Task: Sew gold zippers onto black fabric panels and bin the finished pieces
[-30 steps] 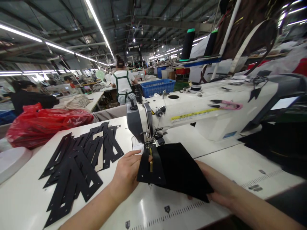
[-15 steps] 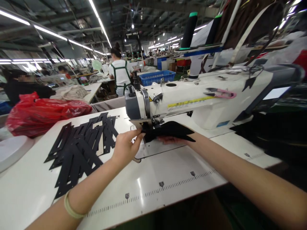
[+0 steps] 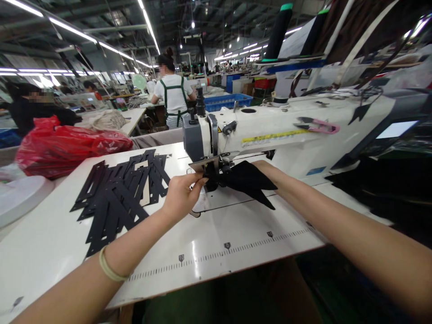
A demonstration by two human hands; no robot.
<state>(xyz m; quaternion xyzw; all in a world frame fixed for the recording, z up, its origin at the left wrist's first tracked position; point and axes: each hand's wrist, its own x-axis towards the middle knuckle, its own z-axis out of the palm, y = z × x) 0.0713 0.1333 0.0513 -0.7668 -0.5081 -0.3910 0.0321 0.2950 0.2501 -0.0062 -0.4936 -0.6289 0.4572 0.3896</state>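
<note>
My left hand [image 3: 184, 192] is closed in a pinch on the left end of a black fabric piece [image 3: 248, 177], just left of the needle area of a white sewing machine [image 3: 276, 135]. The fabric lies at the presser foot, and two pointed ends spread to the right. My right hand [image 3: 265, 167] is behind the fabric's right part; its fingers are hidden, so its grip does not show. Left of my left hand lies a loose pile of black flat strips with cut-out slots [image 3: 114, 202], with a beige strip [image 3: 145, 191] among them.
A red plastic bag [image 3: 70, 146] bulges at the table's left back edge, above a white round object [image 3: 23, 198]. Pink-handled snips [image 3: 319, 125] rest on the machine arm. Dark fabric [image 3: 381, 180] lies at right. A person in a white shirt [image 3: 173, 96] stands beyond.
The black fabric's right end has turned, its lower point now hanging further down. My right hand has shifted from under the fabric to behind it. My left hand keeps its pinch. The view has shifted slightly.
</note>
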